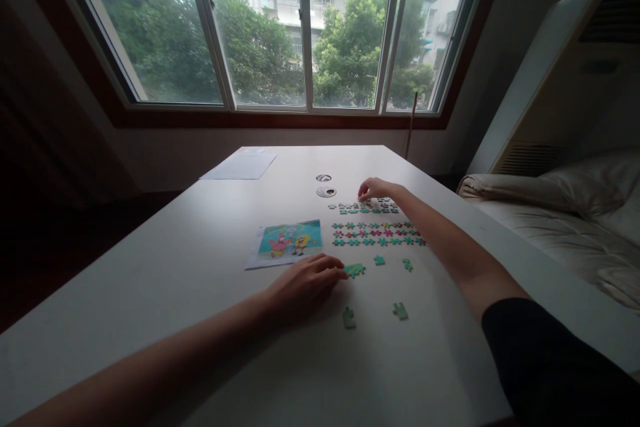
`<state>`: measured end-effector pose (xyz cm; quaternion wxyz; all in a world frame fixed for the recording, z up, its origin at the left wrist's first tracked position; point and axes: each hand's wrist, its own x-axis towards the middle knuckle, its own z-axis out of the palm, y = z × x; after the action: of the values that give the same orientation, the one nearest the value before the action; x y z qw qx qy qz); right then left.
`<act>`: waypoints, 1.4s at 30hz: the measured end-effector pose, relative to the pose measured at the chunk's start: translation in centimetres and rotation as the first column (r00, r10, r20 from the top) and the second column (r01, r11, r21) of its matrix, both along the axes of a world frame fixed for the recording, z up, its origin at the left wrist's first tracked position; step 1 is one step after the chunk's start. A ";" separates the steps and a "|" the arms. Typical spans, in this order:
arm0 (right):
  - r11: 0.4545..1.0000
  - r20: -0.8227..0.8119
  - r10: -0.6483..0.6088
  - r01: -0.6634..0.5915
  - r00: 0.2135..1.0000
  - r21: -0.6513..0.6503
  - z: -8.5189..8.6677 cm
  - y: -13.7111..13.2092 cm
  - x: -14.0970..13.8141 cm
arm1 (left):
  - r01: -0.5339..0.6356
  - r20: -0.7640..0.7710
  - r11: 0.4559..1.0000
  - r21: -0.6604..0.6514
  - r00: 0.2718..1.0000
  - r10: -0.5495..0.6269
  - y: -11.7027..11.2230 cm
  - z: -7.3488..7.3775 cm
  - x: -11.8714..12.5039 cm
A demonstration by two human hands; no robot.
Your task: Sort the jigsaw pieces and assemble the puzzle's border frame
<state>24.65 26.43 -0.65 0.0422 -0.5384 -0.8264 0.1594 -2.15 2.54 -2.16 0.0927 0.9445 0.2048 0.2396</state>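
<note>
My left hand (305, 283) lies palm down on the white table (175, 280), its fingers stretched towards a small joined cluster of green puzzle pieces (355, 270) that the fingertips touch. My right hand (374, 188) reaches far out, its fingers pinched at a loose piece in the back row of puzzle pieces (367, 207); I cannot make out what it holds. Rows of green and pink pieces (377, 235) lie between the hands. A cartoon reference picture (286, 243) lies left of them.
Three single green pieces (349, 317) (400, 310) (407, 264) lie near the front. Two round cable holes (325, 191) sit behind the pieces, a sheet of paper (240, 165) at the far left. A bed with a pillow (565, 213) stands right of the table.
</note>
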 end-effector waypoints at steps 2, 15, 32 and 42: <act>0.999 -0.014 -0.013 0.013 1.000 -0.037 -0.1 0.2 0.1 | 0.003 0.003 1.000 -0.005 1.000 -0.003 0.0 -0.1 0.0; 0.999 -0.291 0.003 0.010 0.957 0.042 0.6 -2.1 -1.4 | 0.065 -0.013 0.995 -0.078 0.998 -0.066 0.0 0.4 -0.4; 0.967 -0.394 0.253 -0.232 0.884 0.101 0.5 -23.6 -1.3 | 0.070 -0.025 0.994 -0.083 0.997 -0.072 -0.4 -0.3 -0.2; 0.949 -0.218 0.314 -0.298 0.924 0.104 0.6 -22.8 0.9 | 0.079 -0.011 0.994 -0.077 0.997 -0.080 -0.8 0.1 0.1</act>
<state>25.50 3.68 -0.10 0.1315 -0.3787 -0.8946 0.1974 -2.07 1.73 -2.08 0.1370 0.9492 0.1769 0.2211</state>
